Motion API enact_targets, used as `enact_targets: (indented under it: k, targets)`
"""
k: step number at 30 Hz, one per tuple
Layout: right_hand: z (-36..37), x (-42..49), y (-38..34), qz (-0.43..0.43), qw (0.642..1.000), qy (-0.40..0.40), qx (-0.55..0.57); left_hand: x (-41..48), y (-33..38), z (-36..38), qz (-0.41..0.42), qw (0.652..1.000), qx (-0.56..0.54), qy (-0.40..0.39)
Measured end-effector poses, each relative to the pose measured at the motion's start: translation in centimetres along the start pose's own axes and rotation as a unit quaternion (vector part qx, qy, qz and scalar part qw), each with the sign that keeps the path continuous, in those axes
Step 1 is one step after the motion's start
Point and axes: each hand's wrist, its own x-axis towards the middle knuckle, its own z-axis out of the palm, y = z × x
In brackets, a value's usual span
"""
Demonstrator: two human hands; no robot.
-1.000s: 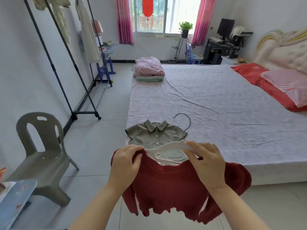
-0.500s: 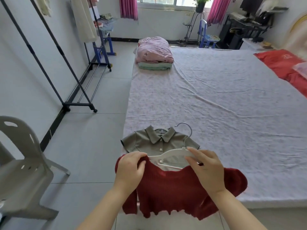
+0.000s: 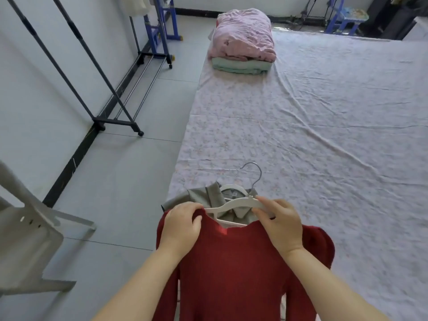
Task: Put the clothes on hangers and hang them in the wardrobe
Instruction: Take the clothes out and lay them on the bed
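A red knitted sweater (image 3: 234,262) hangs in front of me over the near corner of the bed. My left hand (image 3: 181,227) pinches its left shoulder at the neckline. My right hand (image 3: 281,224) grips the right arm of a white hanger (image 3: 234,203) that sits partly inside the neck opening, its metal hook pointing away from me. Behind it on the bed lies a grey collared shirt (image 3: 203,196) on a second white hanger (image 3: 232,188), mostly hidden by the sweater.
The bed (image 3: 324,126) fills the right side, with a folded pink and green pile (image 3: 243,41) at its far left edge. A black clothes rack (image 3: 108,98) stands by the left wall. A grey plastic chair (image 3: 25,230) is at near left on the tiled floor.
The view has tilted down and moved closer to the bed. The sweater's left shoulder is pulled further over the hanger; both hands keep their hold.
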Motion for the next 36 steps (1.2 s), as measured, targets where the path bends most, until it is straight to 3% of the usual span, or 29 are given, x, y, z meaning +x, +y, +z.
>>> enact_targets:
  k: [7, 14, 26, 32, 36]
  targets:
    - [7.3, 4.8, 4.5, 0.082, 0.97, -0.195, -0.121, 3.2, -2.2, 4.1, -0.047, 0.997, 0.035, -0.043]
    - [6.6, 0.0, 6.1, 0.076, 0.943, -0.283, -0.155, 2.5, -2.3, 5.2, -0.069, 0.99, 0.075, -0.093]
    - [-1.9, -2.2, 1.1, 0.095, 0.951, -0.23, -0.182, 3.0, 4.5, 1.2, 0.087, 0.972, 0.169, -0.14]
    - [-6.1, -8.0, -1.1, 0.194, 0.953, -0.158, -0.173, 1.9, 7.8, -0.5, 0.218, 0.927, 0.227, -0.203]
    - [-9.0, -14.4, -2.8, 0.288, 0.937, -0.067, -0.184, -0.3, 10.5, -0.6, 0.34, 0.878, 0.227, -0.248]
